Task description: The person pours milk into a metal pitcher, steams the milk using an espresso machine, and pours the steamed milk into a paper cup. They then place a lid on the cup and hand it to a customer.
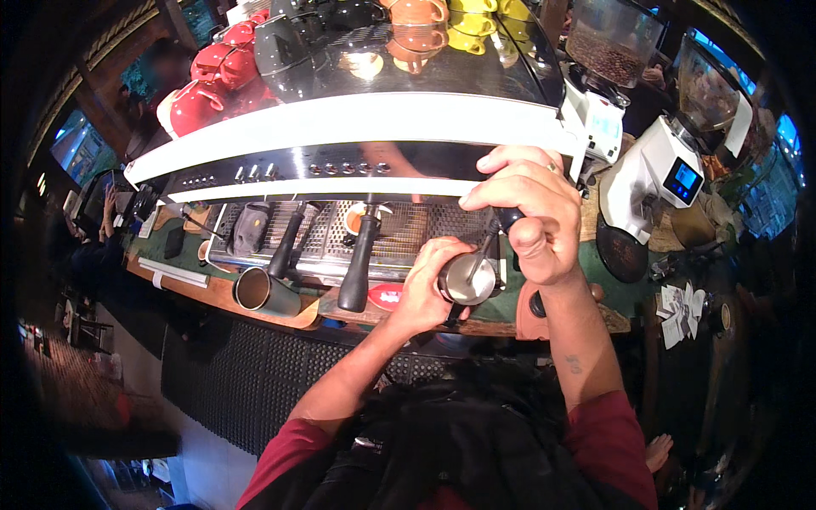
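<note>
My left hand is wrapped around the side of a metal milk pitcher with a dark handle. Pale milk shows inside. A steam wand slants down from the espresso machine, its tip in the pitcher. My right hand grips a black knob at the top of the wand, fingers lying across the machine's front edge. To the left, a portafilter with a black handle is locked into the machine. Behind it a cup of brown coffee stands on the drip tray.
A second portafilter handle, a dark folded cloth and a tall metal jug are further left. A red saucer lies near the counter edge. White grinders stand right. Cups top the machine. Another person's arm shows far left.
</note>
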### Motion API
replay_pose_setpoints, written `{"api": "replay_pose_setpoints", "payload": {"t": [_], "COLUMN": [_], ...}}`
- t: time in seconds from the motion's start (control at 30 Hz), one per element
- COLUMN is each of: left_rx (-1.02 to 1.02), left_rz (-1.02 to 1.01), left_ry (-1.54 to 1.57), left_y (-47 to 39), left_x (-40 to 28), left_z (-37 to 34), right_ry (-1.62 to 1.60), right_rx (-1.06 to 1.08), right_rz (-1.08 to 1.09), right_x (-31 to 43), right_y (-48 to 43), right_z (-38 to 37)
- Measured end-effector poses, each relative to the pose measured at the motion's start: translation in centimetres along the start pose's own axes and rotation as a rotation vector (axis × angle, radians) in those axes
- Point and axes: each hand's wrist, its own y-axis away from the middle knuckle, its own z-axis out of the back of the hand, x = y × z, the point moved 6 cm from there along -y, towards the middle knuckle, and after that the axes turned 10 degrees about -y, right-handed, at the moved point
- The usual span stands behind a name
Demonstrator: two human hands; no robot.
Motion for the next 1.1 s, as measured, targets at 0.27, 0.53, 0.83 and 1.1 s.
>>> {"api": "replay_pose_setpoints", "payload": {"t": [0.27, 0.53, 0.83, 1.1], "left_rx": [0.018, 0.032, 0.046, 0.031], "left_rz": [0.023, 0.027, 0.053, 0.009], "left_ry": [0.024, -0.016, 0.0, 0.022], "left_y": [-0.08, -0.11, -0.08, 0.21], "left_x": [-0.05, -0.32, -0.18, 0.51], "left_z": [-0.02, 0.06, 0.04, -0.23], "right_ry": [0.014, 0.042, 0.014, 0.019], "right_rx": [0.007, 0.016, -0.004, 0.001], "right_rz": [0.04, -0.008, 0.01, -0.017], "right_x": [-0.13, 0.26, 0.18, 0.04], "right_y": [0.04, -0.01, -0.08, 0.04], "right_z": [0.15, -0.04, 0.05, -0.03]}}
